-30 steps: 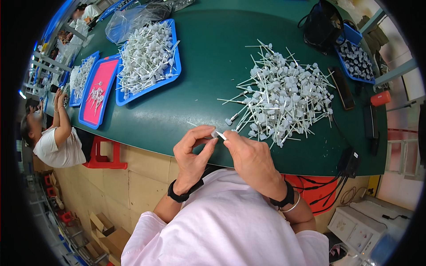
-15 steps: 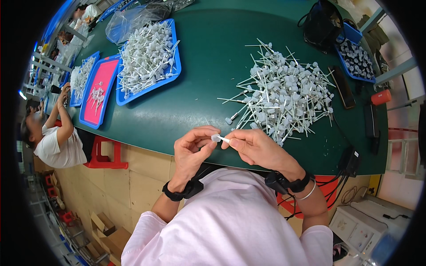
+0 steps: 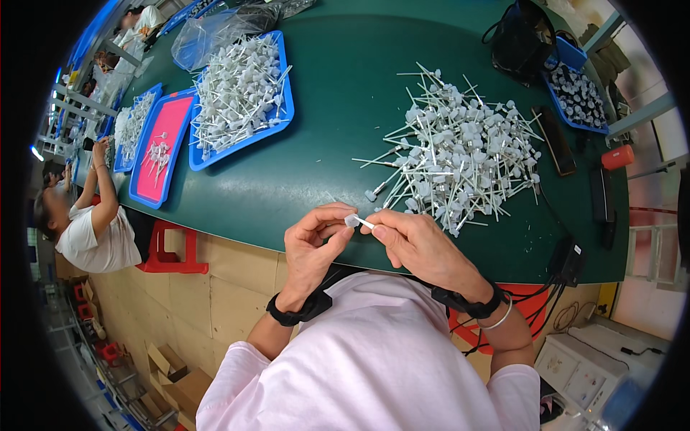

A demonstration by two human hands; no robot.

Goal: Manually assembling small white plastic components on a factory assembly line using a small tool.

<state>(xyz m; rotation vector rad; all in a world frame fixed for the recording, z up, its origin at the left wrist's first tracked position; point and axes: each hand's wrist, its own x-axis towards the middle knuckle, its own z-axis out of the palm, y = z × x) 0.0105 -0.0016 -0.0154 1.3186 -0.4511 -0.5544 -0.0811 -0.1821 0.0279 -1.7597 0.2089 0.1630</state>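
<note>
Between my two hands, over the table's near edge, is one small white plastic part with a whitish translucent cap and a thin tube (image 3: 364, 223). My left hand (image 3: 313, 238) pinches the cap end between thumb and fingertips. The tube end is gripped by my right hand (image 3: 417, 241), thumb against the index finger. Just beyond my right hand lies a large loose pile of similar parts (image 3: 463, 151), their thin stems pointing every way. Some of those stems carry a shiny metal section.
On the green table (image 3: 338, 93), a blue tray (image 3: 287, 108) heaped with similar parts stands left, beside a pink-lined tray (image 3: 167, 115). A dark phone (image 3: 555, 140), black bag (image 3: 519, 43) and red cylinder (image 3: 617, 158) sit right. A co-worker (image 3: 100, 230) sits at the left.
My hands keep their pinch on the part, shifting only slightly. The tube now slopes a little more downward to the right. The co-worker's arms at the left have moved.
</note>
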